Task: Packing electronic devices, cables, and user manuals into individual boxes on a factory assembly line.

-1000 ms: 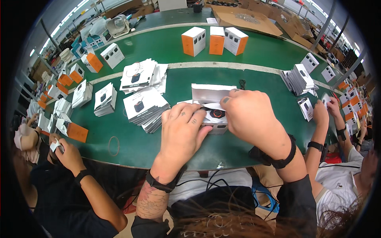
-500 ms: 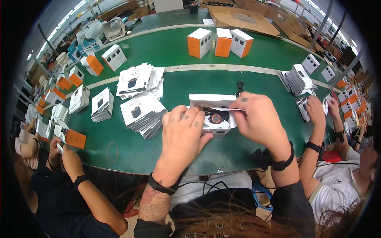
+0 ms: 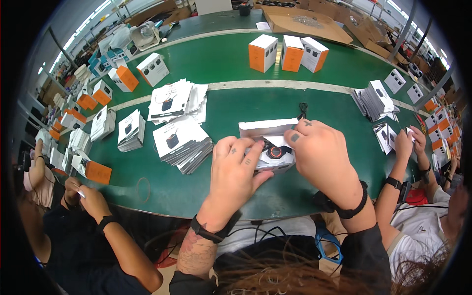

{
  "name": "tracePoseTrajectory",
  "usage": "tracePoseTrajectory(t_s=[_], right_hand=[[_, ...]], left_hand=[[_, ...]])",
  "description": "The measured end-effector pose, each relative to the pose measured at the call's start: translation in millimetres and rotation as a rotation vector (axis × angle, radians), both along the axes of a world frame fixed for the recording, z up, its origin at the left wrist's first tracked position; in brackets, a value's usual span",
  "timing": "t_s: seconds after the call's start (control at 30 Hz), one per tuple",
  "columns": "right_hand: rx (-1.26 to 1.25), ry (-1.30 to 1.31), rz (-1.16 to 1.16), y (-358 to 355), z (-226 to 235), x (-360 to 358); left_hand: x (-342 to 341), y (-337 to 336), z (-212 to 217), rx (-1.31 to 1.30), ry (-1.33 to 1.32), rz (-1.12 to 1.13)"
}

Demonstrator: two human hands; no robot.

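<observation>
the left hand [image 3: 235, 169] and right hand [image 3: 322, 155] curl their fingers around an open white box [image 3: 268, 132] on the green table [image 3: 236, 101]; a black-orange device [image 3: 273, 150] inside is mostly hidden.

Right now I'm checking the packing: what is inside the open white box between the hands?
Inside the open white box a small round black and orange device shows. The left hand and right hand cover the rest.
</observation>
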State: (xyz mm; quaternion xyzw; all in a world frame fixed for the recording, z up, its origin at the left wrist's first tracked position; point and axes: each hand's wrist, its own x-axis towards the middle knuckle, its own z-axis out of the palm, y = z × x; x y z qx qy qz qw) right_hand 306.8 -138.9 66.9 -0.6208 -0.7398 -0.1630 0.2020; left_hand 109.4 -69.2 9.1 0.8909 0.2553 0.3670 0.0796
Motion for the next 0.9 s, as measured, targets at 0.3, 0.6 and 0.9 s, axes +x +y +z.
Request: tracePoseTrajectory(t_s=[0.3,0.6,0.9], right_hand=[[-0.074,-0.101,0.147,26.7,6.8,-8.7],[0.012,-0.116,0.134,27.8,15.4,-18.1],[-0.088,-0.020,0.133,33.2,-9.5,-11.8]], left_hand=[[2.3,-6.5,-7.1,0.056,-0.041,0.007],[-4.6,-8.6,-8.8,0.021,-0.098,0.033],[-1.6,-5.8,-8.4,0.018,-0.084,0.014]])
